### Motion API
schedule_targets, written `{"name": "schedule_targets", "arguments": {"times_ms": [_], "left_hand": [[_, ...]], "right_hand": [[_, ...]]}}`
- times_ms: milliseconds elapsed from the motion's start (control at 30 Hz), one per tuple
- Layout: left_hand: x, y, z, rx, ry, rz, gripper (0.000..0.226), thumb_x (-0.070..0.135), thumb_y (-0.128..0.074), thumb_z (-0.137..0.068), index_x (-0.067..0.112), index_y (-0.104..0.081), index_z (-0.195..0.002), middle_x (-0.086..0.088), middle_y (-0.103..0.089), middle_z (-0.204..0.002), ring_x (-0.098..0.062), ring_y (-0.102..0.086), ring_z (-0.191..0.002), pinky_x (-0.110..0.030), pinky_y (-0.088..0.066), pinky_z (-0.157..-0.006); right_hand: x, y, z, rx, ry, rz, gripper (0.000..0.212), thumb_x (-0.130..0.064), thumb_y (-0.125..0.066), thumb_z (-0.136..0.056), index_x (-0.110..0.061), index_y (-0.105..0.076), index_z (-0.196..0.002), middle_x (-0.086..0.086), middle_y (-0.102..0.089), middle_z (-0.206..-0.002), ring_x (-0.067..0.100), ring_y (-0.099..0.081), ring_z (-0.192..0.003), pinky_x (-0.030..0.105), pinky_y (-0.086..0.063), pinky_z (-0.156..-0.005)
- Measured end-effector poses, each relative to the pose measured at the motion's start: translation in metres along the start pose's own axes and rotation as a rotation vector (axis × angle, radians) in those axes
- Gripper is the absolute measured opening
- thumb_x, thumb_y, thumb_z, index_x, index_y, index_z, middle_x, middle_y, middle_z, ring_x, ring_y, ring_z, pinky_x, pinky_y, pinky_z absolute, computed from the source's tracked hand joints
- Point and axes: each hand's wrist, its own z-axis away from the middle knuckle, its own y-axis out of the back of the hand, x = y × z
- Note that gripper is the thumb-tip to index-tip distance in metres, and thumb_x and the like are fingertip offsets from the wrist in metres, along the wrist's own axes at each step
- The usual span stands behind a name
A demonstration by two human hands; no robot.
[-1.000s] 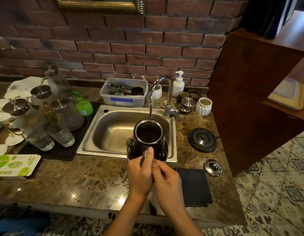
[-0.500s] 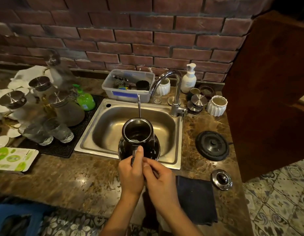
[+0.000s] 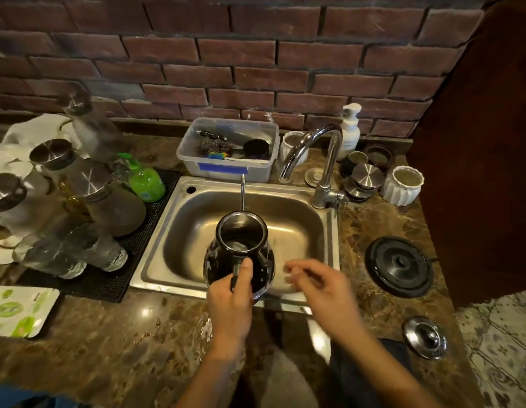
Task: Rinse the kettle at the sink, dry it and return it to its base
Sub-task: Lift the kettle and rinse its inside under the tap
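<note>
A black kettle with an open top and a thin spout pointing away from me hangs over the front of the steel sink. My left hand grips its handle, thumb on top. To the right of the kettle, my right hand hovers off it with fingers spread, holding nothing. The round black kettle base sits on the counter right of the sink. The kettle's shiny lid lies in front of the base. A dark cloth lies on the counter under my right forearm.
The chrome tap arches over the sink's back right; no water runs. Behind it stand a plastic tub, soap pump and white cups. Glass jars and glasses crowd a black mat on the left. A wooden cabinet stands at right.
My right hand has let go of the kettle handle and moved to the right, fingers open. The left hand keeps the kettle over the sink. The view has tilted down closer.
</note>
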Motion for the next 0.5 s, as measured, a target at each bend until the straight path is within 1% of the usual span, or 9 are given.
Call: {"name": "schedule_targets", "arguments": {"times_ms": [67, 133, 200, 267, 300, 367, 433, 500], "left_hand": [[-0.002, 0.003, -0.016, -0.055, -0.005, 0.014, 0.051, 0.062, -0.049, -0.089, 0.036, -0.064, -0.048, 0.015, -0.054, -0.043, 0.001, -0.051, -0.047, -0.012, -0.039, -0.052], [-0.007, 0.006, -0.032, -0.109, -0.004, 0.014, 0.049, 0.060, -0.050, -0.090, 0.036, -0.064, -0.049, 0.017, -0.053, -0.043, 0.003, -0.050, -0.046, -0.009, -0.037, -0.051], [-0.011, 0.007, -0.047, -0.137, 0.008, 0.000, 0.053, 0.062, -0.051, -0.089, 0.030, -0.059, -0.047, 0.015, -0.049, -0.042, 0.001, -0.046, -0.045, -0.013, -0.036, -0.051], [-0.017, 0.006, -0.062, -0.136, 0.026, -0.010, 0.057, 0.066, -0.052, -0.086, 0.026, -0.051, -0.045, 0.011, -0.044, -0.042, -0.007, -0.044, -0.045, -0.019, -0.035, -0.051], [-0.020, 0.005, -0.069, -0.136, 0.025, -0.009, 0.058, 0.067, -0.052, -0.086, 0.026, -0.050, -0.045, 0.010, -0.043, -0.042, -0.008, -0.043, -0.045, -0.020, -0.035, -0.051], [-0.025, 0.001, -0.080, -0.137, 0.017, -0.011, 0.059, 0.069, -0.052, -0.085, 0.025, -0.051, -0.046, 0.009, -0.044, -0.042, -0.008, -0.044, -0.045, -0.017, -0.036, -0.051], [-0.028, -0.004, -0.088, -0.162, 0.014, 0.012, 0.062, 0.074, -0.052, -0.084, 0.025, -0.051, -0.046, 0.009, -0.043, -0.041, -0.007, -0.043, -0.044, -0.018, -0.036, -0.050], [-0.028, -0.011, -0.094, -0.199, 0.027, 0.045, 0.065, 0.082, -0.052, -0.080, 0.026, -0.049, -0.047, 0.010, -0.041, -0.042, -0.007, -0.040, -0.042, -0.020, -0.033, -0.048]], "right_hand": [[0.005, 0.016, -0.028, 0.066, -0.020, 0.097, 0.024, -0.016, -0.063, -0.099, -0.036, -0.075, -0.105, -0.016, -0.078, -0.100, 0.003, -0.073, -0.097, 0.035, -0.060, -0.094], [0.013, 0.032, -0.058, 0.144, -0.059, 0.195, 0.022, -0.018, -0.064, -0.098, -0.029, -0.075, -0.113, -0.012, -0.077, -0.106, 0.004, -0.071, -0.099, 0.040, -0.057, -0.099], [0.021, 0.046, -0.086, 0.202, -0.087, 0.298, 0.025, -0.021, -0.065, -0.098, -0.026, -0.073, -0.121, -0.010, -0.073, -0.112, 0.004, -0.067, -0.100, 0.043, -0.054, -0.104], [0.028, 0.058, -0.112, 0.247, -0.114, 0.378, 0.034, -0.025, -0.066, -0.097, -0.026, -0.067, -0.131, -0.006, -0.071, -0.120, 0.005, -0.063, -0.105, 0.038, -0.050, -0.106], [0.031, 0.063, -0.123, 0.277, -0.131, 0.416, 0.040, -0.027, -0.066, -0.097, -0.024, -0.063, -0.137, -0.001, -0.070, -0.127, 0.007, -0.061, -0.109, 0.035, -0.047, -0.106], [0.037, 0.072, -0.144, 0.339, -0.161, 0.490, 0.051, -0.032, -0.065, -0.096, -0.020, -0.054, -0.145, 0.007, -0.067, -0.136, 0.018, -0.063, -0.115, 0.038, -0.046, -0.105], [0.042, 0.080, -0.164, 0.382, -0.192, 0.539, 0.059, -0.035, -0.064, -0.097, -0.017, -0.047, -0.150, 0.013, -0.069, -0.132, 0.027, -0.065, -0.112, 0.042, -0.048, -0.103], [0.045, 0.086, -0.182, 0.395, -0.227, 0.560, 0.061, -0.038, -0.060, -0.098, -0.015, -0.045, -0.152, 0.016, -0.071, -0.125, 0.034, -0.065, -0.116, 0.045, -0.048, -0.102]]}}
